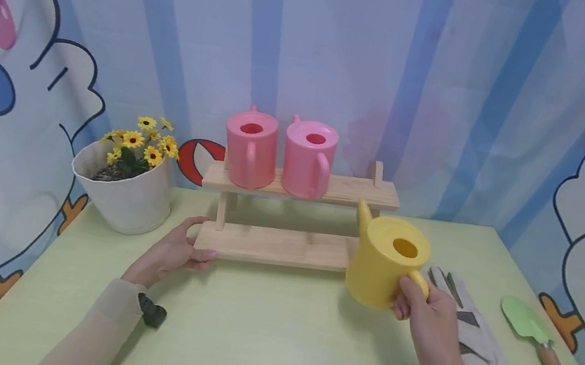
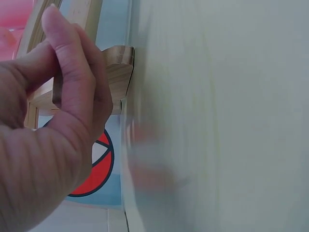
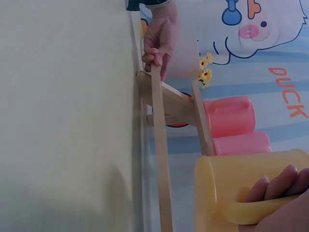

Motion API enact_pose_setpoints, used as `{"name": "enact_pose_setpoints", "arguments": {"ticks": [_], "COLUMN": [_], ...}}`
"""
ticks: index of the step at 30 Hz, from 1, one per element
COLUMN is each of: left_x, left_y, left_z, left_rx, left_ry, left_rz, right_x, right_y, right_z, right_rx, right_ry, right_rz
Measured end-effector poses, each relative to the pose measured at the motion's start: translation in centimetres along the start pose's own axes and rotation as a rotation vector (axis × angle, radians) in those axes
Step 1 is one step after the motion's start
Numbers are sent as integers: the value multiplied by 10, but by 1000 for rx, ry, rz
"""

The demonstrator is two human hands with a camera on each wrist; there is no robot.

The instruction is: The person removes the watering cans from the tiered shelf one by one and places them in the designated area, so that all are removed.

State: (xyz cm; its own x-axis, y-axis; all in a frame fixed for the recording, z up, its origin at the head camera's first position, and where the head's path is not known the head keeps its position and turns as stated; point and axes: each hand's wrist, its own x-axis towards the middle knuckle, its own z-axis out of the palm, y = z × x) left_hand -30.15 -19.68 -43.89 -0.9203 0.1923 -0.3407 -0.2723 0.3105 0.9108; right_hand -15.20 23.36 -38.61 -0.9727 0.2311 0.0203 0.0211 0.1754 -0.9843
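Note:
A yellow watering can (image 1: 379,266) is held up off the table by my right hand (image 1: 432,329), whose fingers curl round its handle. It hangs in front of the right end of a two-tier wooden shelf (image 1: 276,247), spout toward the back left. My left hand (image 1: 174,253) grips the left end of the lower board, thumb at the front and fingers behind. On the upper board stand two pink watering cans, a darker one (image 1: 251,153) at left and a lighter one (image 1: 304,162) beside it, handles facing me. In the right wrist view the yellow can (image 3: 251,169) fills the lower right corner.
Left of the shelf stands a white pot (image 1: 123,200) with yellow flowers (image 1: 146,143). Grey-white gloves (image 1: 488,360) lie on the table at right, partly behind my right hand. Farther right lies a green trowel (image 1: 529,322) with a wooden handle. A printed curtain backs the table.

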Motion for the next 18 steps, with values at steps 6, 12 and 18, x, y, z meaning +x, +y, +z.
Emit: {"name": "enact_pose_setpoints", "arguments": {"ticks": [6, 12, 18], "left_x": [3, 2, 2], "left_y": [-1, 0, 0], "left_z": [0, 0, -1], "left_rx": [6, 7, 5], "left_ry": [5, -1, -2], "left_rz": [-12, -7, -11], "right_x": [-9, -13, -16], "right_y": [15, 31, 42], "right_z": [0, 1, 0], "right_rx": [-22, -49, -81], "right_ry": [32, 44, 57], "right_rz": [56, 109, 147]}}
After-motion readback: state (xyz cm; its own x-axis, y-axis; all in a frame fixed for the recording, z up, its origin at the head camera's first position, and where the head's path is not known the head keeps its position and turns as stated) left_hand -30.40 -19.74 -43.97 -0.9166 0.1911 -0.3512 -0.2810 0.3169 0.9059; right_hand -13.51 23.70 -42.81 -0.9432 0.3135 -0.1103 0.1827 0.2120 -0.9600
